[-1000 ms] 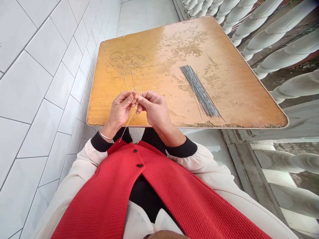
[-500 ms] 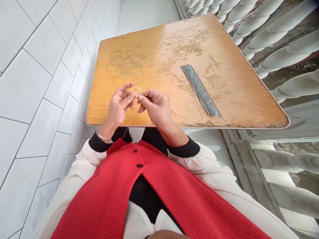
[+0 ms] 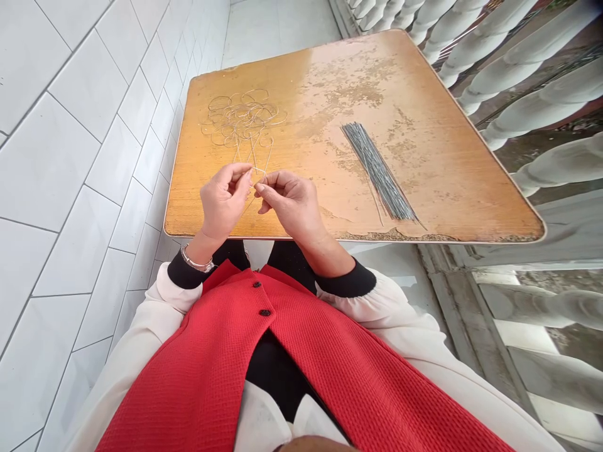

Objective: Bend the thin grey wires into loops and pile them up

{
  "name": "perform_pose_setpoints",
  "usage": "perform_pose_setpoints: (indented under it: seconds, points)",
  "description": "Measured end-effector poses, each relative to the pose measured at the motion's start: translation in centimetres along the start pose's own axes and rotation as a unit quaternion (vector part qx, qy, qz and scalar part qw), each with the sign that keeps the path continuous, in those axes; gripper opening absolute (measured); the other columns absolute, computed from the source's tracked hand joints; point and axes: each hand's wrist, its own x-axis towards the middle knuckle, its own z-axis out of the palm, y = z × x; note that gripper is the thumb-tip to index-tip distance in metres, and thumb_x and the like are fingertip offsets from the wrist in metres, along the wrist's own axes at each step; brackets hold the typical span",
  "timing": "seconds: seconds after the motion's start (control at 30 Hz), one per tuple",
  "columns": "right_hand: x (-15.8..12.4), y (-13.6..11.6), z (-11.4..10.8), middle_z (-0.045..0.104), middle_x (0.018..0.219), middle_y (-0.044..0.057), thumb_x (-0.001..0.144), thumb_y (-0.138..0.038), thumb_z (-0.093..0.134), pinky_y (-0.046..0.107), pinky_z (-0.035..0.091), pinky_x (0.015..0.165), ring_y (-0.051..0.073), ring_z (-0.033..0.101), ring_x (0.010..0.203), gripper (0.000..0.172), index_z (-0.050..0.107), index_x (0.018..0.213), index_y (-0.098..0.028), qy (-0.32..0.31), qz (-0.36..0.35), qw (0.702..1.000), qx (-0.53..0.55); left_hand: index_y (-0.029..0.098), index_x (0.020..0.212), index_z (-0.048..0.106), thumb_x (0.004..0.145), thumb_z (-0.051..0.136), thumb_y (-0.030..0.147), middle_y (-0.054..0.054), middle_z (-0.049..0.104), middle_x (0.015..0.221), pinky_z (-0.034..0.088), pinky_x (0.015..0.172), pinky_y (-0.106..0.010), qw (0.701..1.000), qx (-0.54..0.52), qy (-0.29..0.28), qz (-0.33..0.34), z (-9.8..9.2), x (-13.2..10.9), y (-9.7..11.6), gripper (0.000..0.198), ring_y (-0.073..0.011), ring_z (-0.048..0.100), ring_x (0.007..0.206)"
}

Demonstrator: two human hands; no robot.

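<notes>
A thin wire [image 3: 259, 169] forms a small curve between my two hands, over the near left part of the table. My left hand [image 3: 225, 199] pinches the wire between thumb and fingertips. Close beside it, my right hand [image 3: 294, 201] grips the wire too, its thumb pressed against the curled index finger. Beyond my hands lies a loose heap of bent wire loops [image 3: 245, 116], with a few ends reaching toward me. To the right rests a bundle of straight grey wires [image 3: 379, 169], with one or two strands slightly apart from it.
The wooden table [image 3: 447, 157] has a worn, peeling top and a near edge close to my body. A white tiled wall [image 3: 70, 132] runs along the left. White balusters [image 3: 527, 69] line the right side.
My left fingers have closed to a pinch and the hand has turned slightly. The wire loop between my hands looks smaller, and its tail no longer shows hanging below the table edge.
</notes>
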Motion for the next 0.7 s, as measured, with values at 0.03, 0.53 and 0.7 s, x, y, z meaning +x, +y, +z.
perform_pose_setpoints:
  seconds: [0.03,0.53,0.7]
  points:
    - [0.0,0.1,0.0,0.063,0.067,-0.002,0.075,-0.071,0.076,0.021,0.045,0.047,0.007,0.057,0.048,0.054,0.065,0.08,-0.018,0.002,-0.006,1.0,0.002,0.023,0.099,0.071,0.097,0.063,0.04,0.002,0.075,0.083,0.053,0.064,-0.019,1.0,0.017,0.007,0.014,0.0,0.0,0.1,0.019,-0.0059,0.066,0.066]
    - [0.5,0.2,-1.0,0.071,0.085,0.006,0.103,-0.039,0.049,0.032,0.052,0.075,0.018,0.065,0.079,0.03,0.07,0.092,-0.02,0.029,-0.228,0.923,-0.309,0.023,0.105,0.07,0.106,0.044,0.039,-0.002,0.077,0.091,0.054,0.075,-0.023,0.962,0.214,-0.012,0.171,-0.5,-0.7,0.2,0.031,-0.0101,0.071,0.082]
    - [0.2,0.2,-1.3,0.073,0.09,0.008,0.106,-0.03,0.039,0.029,0.049,0.071,0.018,0.066,0.079,0.034,0.07,0.108,-0.019,0.015,-0.253,0.884,-0.394,0.023,0.106,0.07,0.107,0.042,0.04,-0.001,0.077,0.088,0.051,0.07,-0.023,0.95,0.259,-0.018,0.172,-0.7,-0.8,0.7,0.032,-0.0098,0.07,0.078]
